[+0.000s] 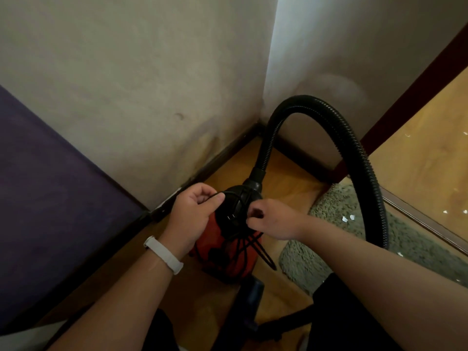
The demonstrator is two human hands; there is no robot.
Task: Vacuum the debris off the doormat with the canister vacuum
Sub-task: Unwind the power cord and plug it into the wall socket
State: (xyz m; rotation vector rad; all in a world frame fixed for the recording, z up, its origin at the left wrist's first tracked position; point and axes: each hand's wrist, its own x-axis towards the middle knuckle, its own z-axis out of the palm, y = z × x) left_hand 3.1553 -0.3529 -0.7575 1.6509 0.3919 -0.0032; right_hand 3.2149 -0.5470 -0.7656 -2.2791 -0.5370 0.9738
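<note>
In a corner of pale walls, the red-and-black canister vacuum (229,239) sits on wooden floor (210,297). The left hand (193,214) and right hand (272,220) each pinch its black cord (243,245). The shaggy doormat (334,236), right, carries white scraps (347,218).

Under me is a wooden floor (286,171). My red canister vacuum (225,259) sits on it in the corner, and the shaggy doormat (334,206), scattered with white scraps (347,218), lies just beside.
</note>
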